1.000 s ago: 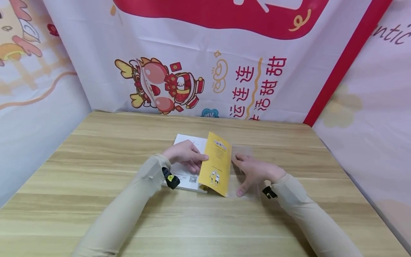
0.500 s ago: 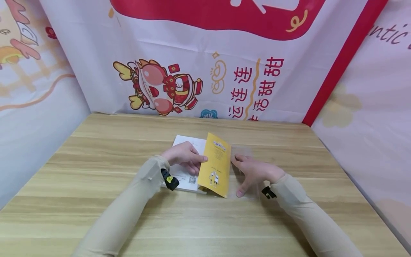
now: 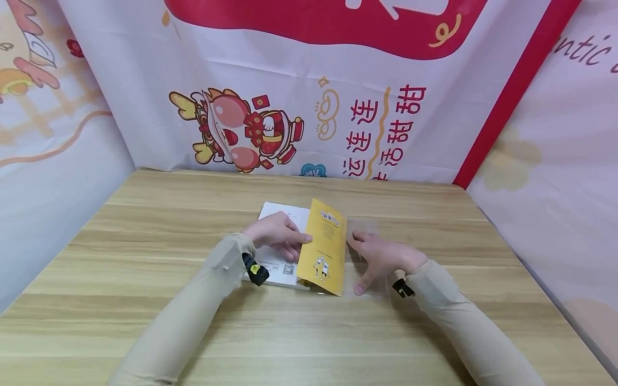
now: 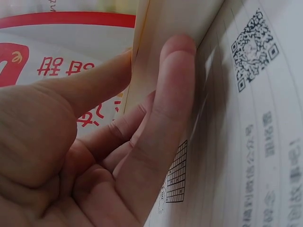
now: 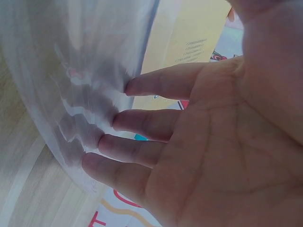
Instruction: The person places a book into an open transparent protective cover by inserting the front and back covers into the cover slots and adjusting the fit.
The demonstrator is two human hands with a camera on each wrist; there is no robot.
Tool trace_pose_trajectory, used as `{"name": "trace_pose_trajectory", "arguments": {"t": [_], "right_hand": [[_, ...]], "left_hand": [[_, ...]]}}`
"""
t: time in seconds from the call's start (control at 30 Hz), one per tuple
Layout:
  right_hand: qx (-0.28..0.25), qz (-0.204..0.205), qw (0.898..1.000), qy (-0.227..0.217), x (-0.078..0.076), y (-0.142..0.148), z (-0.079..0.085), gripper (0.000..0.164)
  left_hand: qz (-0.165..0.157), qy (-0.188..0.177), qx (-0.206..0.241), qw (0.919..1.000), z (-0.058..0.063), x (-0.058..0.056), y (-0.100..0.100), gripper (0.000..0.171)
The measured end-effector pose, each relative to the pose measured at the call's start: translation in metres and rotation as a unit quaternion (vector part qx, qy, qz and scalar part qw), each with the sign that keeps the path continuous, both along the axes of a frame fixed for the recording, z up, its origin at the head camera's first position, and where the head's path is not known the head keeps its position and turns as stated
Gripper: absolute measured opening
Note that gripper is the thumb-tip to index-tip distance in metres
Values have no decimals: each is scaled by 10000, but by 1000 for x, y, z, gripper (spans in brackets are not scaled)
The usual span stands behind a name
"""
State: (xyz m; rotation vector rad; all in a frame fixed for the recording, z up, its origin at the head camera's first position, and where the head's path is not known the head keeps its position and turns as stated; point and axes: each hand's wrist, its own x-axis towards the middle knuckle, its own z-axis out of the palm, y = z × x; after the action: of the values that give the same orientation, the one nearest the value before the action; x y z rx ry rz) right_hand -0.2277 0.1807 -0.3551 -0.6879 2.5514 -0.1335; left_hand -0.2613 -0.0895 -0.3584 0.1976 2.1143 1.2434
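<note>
While the booklet [image 3: 294, 244] lies open near the middle of the wooden tabletop [image 3: 145, 252], its yellow cover [image 3: 324, 246] stands lifted, tilted up off the white pages below. The left hand [image 3: 277, 235] rests on the open page, and its grip is closed on the cover's edge: in the left wrist view the thumb lies on one face of the raised leaf and a finger [image 4: 168, 113] lies against the other, so the cover is pinched between them. The page beside that hand carries a QR code [image 4: 251, 47] and lines of small print (the print is too blurred to read).

The right hand [image 3: 383, 257] sits just to the right of the cover, palm down, holding nothing. Its grip is loose and open, with the fingers nearly straight and spread. Under it lies a clear plastic sleeve [image 3: 372, 252], faint against the wood from above; the right wrist view shows the fingertips [image 5: 120, 120] pressing into the wrinkled film [image 5: 90, 80], with the yellow cover [image 5: 189, 42] just beyond them. Whether the sleeve already wraps part of the cover I cannot tell.

Both forearms wear beige sleeves [image 3: 193, 311], and a small black device with a yellow spot [image 3: 256, 268] sits at the left wrist. A printed backdrop with a cartoon figure [image 3: 241, 128] and red characters stands behind the tabletop.
</note>
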Motion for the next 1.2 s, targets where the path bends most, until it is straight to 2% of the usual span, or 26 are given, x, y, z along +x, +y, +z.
{"name": "trace_pose_trajectory", "arguments": {"t": [0.73, 1.2], "right_hand": [[-14, -36, 10000, -19, 1, 0, 1, 125], [44, 17, 10000, 29, 1, -1, 3, 126]], "left_hand": [[-9, 202, -193, 9996, 1, 3, 2, 29], [0, 146, -237, 9996, 2, 4, 3, 30]]}}
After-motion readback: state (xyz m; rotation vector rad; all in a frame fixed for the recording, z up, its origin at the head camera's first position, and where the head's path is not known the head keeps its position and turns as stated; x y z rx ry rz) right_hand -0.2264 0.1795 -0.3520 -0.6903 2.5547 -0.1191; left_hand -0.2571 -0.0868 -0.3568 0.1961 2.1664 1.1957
